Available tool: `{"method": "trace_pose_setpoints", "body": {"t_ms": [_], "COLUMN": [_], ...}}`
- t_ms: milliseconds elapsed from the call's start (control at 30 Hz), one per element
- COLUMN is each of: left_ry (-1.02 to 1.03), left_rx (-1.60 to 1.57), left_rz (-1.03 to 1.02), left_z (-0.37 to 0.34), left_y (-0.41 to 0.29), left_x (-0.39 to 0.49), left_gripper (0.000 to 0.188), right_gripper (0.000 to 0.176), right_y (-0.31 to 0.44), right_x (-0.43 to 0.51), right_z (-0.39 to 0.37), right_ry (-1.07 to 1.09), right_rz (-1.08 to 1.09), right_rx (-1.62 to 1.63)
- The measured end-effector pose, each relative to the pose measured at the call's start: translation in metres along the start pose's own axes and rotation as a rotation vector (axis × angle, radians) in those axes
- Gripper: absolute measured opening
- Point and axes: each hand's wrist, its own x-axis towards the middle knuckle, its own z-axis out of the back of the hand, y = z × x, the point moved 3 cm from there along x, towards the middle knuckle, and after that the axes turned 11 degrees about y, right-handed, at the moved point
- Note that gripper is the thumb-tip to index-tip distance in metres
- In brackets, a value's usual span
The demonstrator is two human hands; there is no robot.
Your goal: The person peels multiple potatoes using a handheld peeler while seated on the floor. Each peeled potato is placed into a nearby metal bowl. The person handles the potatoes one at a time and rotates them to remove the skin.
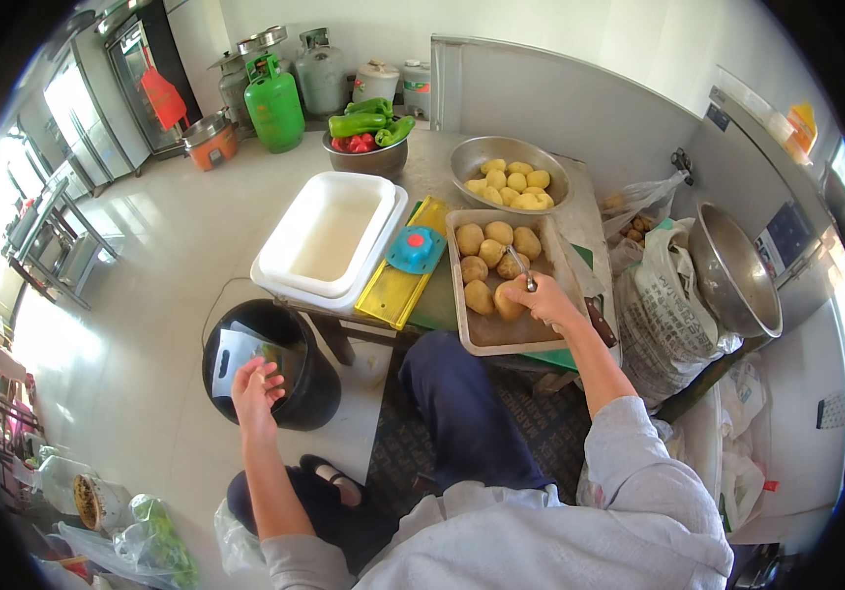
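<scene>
My left hand (256,387) hangs over the black bucket (323,391), fingers apart and nothing visible in it. A metal peeler (520,259) juts from my right hand (549,304), which is above the beige tray (561,243). The fingertips of that hand also touch an unpeeled potato (509,302); whether they grip it I cannot tell. Several brown potatoes (474,269) lie in the tray around it. Behind the tray, a steel bowl (459,158) holds several peeled yellow potatoes (517,177).
Left of the tray lie a yellow slicer (385,299) with a blue guard (416,249) and white nested tubs (269,258). A knife (599,322) rests at the tray's right. Peppers fill a bowl (371,162) behind. A woven sack (662,317) and steel basin (736,269) stand rightward.
</scene>
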Motion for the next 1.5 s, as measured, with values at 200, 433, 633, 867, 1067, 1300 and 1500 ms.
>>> {"method": "trace_pose_setpoints", "body": {"t_ms": [200,433,633,867,1067,1300,1500], "left_ry": [0.159,0.588,0.323,0.139,-0.04,-0.153,-0.147], "left_rx": [-0.013,-0.397,-0.566,-0.788,-0.797,-0.678,-0.836], "left_rz": [0.001,0.111,0.116,-0.021,0.083,0.027,0.072], "left_z": [-0.017,-0.064,-0.011,0.019,0.019,0.01,0.022], "left_y": [-0.008,-0.013,-0.002,-0.001,-0.006,-0.015,0.004], "left_x": [-0.003,-0.021,-0.01,-0.004,-0.005,-0.003,0.006], "left_gripper": [0.034,0.078,0.062,0.063,0.066,0.066,0.054], "right_gripper": [0.057,0.068,0.06,0.042,0.03,0.018,0.018], "right_y": [0.088,0.19,0.21,0.194,0.204,0.198,0.195], "right_x": [-0.032,-0.041,-0.02,0.001,0.005,-0.002,0.006], "right_z": [-0.034,-0.217,-0.298,-0.339,-0.359,-0.378,-0.392], "right_ry": [0.051,0.549,0.722,0.876,0.783,0.576,0.459], "right_rz": [0.238,0.67,0.532,0.436,0.799,1.023,1.121], "right_rx": [0.202,-0.099,-0.138,-0.029,-0.286,-0.456,-0.524]}}
